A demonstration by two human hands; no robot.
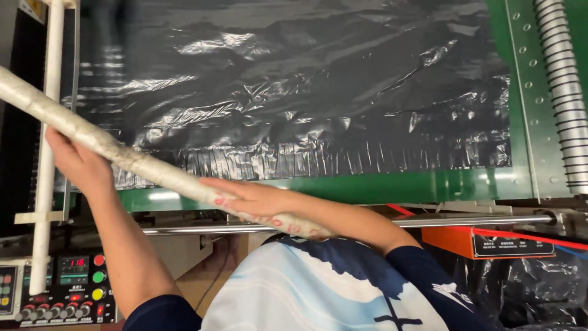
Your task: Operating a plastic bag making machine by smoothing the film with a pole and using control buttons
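A long pale roll wrapped in clear film (147,165) slants from the upper left down to the middle, in front of my chest. My left hand (76,162) grips it from below near its upper part. My right hand (254,199) lies along its lower part with fingers stretched over it. Behind the roll, black plastic sheeting (294,92) lies crinkled on a green machine bed (380,184).
A chrome bar (465,220) runs across below the bed. A ribbed metal roller (563,92) stands at the right. A control panel with knobs, coloured buttons and a red display (67,288) sits lower left, beside a white post (46,147). An orange housing (496,242) is lower right.
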